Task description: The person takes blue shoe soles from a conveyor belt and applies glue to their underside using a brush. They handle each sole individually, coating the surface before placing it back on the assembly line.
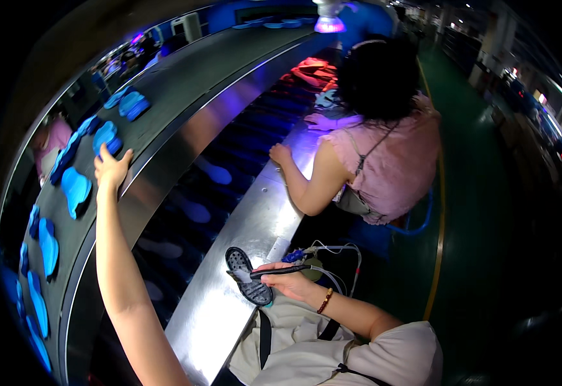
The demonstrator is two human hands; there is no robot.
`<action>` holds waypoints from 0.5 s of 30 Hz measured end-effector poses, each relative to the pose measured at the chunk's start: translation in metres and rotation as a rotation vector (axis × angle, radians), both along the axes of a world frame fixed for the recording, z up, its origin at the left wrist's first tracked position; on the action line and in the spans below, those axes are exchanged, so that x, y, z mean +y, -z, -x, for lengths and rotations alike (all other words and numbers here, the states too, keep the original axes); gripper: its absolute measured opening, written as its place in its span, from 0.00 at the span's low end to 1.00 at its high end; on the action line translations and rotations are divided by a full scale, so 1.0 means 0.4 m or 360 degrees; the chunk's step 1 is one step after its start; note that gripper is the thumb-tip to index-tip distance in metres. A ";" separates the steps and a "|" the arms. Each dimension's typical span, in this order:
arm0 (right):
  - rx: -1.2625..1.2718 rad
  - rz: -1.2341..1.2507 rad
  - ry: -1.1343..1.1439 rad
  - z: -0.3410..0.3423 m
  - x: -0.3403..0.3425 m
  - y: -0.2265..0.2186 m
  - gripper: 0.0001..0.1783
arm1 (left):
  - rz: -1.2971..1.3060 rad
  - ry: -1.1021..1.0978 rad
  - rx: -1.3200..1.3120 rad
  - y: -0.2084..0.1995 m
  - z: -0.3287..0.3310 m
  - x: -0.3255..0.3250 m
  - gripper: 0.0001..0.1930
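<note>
My left arm stretches out over the dark conveyor belt (159, 96). At its end my left hand (112, 170) is open, fingers apart, with the fingertips right by a blue shoe part (106, 137); whether they touch it I cannot tell. Another blue shoe part (76, 191) lies just beside the wrist. Low on the right, my right hand (286, 282) is closed round the black handle of a brush (280, 272). Its pale bristles rest at the middle of a dark, patterned shoe sole (254, 289), which lies on the edge of the metal ledge near my lap.
A co-worker in a pink top (390, 161) sits ahead, arms on the shiny metal ledge (229, 235). Between ledge and upper belt runs a lower dark track with pale soles (213, 171). Thin tubes (353, 257) loop beside my right hand. A lamp (329, 16) hangs above.
</note>
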State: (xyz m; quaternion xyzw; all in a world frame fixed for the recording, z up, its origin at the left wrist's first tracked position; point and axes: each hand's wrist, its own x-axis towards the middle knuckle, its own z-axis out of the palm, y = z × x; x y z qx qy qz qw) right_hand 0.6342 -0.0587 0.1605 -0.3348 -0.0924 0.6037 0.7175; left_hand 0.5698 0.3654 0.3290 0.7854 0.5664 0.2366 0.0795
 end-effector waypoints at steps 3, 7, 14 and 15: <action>-0.0001 -0.0035 -0.0013 -0.007 -0.001 0.015 0.15 | -0.0118 -0.0089 0.0046 0.009 -0.013 0.016 0.47; -0.0146 0.0074 0.0003 -0.002 0.001 -0.035 0.12 | -0.0360 -0.0058 0.0249 0.010 0.021 0.065 0.41; -0.0255 0.0085 0.0108 -0.046 -0.038 -0.055 0.12 | -0.0817 0.0852 -0.0492 -0.024 0.041 -0.043 0.15; -0.0257 0.0108 0.0109 -0.044 -0.039 -0.058 0.11 | -0.0841 0.0913 -0.0815 -0.015 0.063 -0.046 0.16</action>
